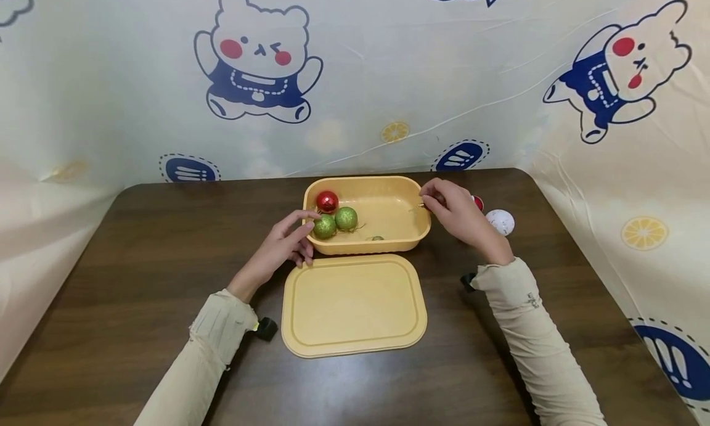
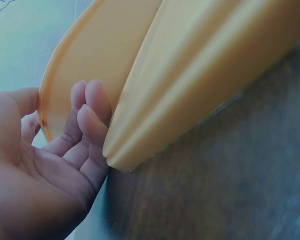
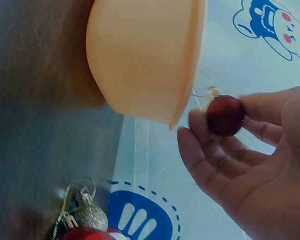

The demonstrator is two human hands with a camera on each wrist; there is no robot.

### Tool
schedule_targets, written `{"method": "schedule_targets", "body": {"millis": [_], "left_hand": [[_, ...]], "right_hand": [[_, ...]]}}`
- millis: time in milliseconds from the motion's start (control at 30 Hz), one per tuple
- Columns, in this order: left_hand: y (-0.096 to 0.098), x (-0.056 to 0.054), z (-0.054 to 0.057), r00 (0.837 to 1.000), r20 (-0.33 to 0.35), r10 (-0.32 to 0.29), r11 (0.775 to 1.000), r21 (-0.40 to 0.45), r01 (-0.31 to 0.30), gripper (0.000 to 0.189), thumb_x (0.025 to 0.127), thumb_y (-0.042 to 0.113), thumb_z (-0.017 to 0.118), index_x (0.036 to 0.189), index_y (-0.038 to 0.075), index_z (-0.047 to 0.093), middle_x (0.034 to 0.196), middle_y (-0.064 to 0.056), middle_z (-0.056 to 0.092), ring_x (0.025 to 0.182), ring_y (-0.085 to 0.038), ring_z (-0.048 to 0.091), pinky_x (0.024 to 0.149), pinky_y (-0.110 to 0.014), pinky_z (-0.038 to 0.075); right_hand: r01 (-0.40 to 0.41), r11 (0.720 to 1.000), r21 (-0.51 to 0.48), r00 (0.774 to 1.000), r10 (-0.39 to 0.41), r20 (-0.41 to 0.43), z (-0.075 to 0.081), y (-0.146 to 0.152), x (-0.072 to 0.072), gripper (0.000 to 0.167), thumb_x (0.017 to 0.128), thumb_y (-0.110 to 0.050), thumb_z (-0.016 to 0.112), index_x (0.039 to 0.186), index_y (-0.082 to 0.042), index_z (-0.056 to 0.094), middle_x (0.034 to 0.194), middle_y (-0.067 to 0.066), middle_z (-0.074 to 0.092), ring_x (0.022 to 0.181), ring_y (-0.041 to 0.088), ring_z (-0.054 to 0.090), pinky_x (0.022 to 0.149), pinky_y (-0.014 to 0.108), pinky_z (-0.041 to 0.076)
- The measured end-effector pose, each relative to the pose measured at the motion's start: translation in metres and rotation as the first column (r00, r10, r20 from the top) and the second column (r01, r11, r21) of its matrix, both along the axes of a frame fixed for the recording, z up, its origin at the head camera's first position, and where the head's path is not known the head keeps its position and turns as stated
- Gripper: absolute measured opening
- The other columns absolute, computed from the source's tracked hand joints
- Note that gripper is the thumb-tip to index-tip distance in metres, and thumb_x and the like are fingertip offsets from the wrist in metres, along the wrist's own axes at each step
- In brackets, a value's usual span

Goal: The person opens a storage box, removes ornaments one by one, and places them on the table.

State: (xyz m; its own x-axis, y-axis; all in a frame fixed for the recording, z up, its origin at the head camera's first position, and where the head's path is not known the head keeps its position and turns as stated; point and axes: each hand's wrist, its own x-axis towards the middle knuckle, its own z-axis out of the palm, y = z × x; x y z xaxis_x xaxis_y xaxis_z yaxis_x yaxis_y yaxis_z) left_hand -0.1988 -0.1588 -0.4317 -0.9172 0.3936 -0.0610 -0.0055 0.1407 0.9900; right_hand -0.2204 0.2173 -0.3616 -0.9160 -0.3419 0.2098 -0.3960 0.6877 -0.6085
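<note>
Right hand [image 1: 459, 215] is pinching a dark red bauble [image 3: 225, 116] just beside the right end of the yellow box [image 1: 388, 213], whose long axis is running left to right; the farther left hand [image 1: 275, 246] is resting loosely at the opposite end.

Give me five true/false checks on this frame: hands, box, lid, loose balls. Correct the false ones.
1. The right hand pinches a dark red bauble. True.
2. The lid covers the box. False: it lies flat on the table, on the near side of the box.
3. Two green glitter balls are inside the box, toward its left end. True.
4. The white ball is in the box. False: the white ball is on the table, past the box's right end.
5. Both hands are at the box's right end. False: the left hand is at its left end.
</note>
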Motion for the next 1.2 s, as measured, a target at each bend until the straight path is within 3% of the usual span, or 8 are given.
{"method": "schedule_targets", "body": {"millis": [300, 633, 1200], "left_hand": [[0.001, 0.001, 0.000, 1.000, 0.009, -0.001, 1.000, 0.008, 0.001, 0.041, 0.105, 0.041, 0.048, 0.140, 0.019, 0.050, 0.079, -0.024, 0.061, 0.060, -0.031, 0.064, 0.051, -0.035, 0.054], [0.001, 0.001, 0.001, 1.000, 0.012, -0.009, 1.000, 0.014, 0.009, 0.041, 0.105, 0.041, 0.048, 0.140, 0.019, 0.050, 0.079, -0.023, 0.061, 0.060, -0.029, 0.064, 0.051, -0.035, 0.054], [-0.001, 0.001, 0.000, 1.000, 0.011, -0.007, 1.000, 0.013, 0.007, 0.041, 0.105, 0.041, 0.048, 0.140, 0.018, 0.050, 0.079, -0.023, 0.061, 0.060, -0.030, 0.064, 0.051, -0.036, 0.053]], "right_hand": [[-0.024, 0.999, 0.023, 1.000, 0.024, -0.008, 0.000, 0.002, 0.003, 0.029, 0.090, -0.001, 0.072, 0.117, 0.001, 0.060, 0.110, 0.016, 0.058, 0.099, 0.027, 0.058, 0.090, 0.045, 0.055], [-0.006, 1.000, 0.011, 1.000, 0.006, -0.026, 0.006, 0.003, 0.007, 0.023, 0.087, 0.002, 0.074, 0.108, 0.001, 0.065, 0.106, 0.015, 0.059, 0.097, 0.027, 0.062, 0.088, 0.043, 0.056], [0.000, 1.000, -0.004, 0.999, 0.000, -0.042, 0.018, 0.006, 0.011, 0.022, 0.088, 0.001, 0.074, 0.109, 0.001, 0.065, 0.106, 0.015, 0.062, 0.094, 0.027, 0.064, 0.086, 0.045, 0.057]]}}
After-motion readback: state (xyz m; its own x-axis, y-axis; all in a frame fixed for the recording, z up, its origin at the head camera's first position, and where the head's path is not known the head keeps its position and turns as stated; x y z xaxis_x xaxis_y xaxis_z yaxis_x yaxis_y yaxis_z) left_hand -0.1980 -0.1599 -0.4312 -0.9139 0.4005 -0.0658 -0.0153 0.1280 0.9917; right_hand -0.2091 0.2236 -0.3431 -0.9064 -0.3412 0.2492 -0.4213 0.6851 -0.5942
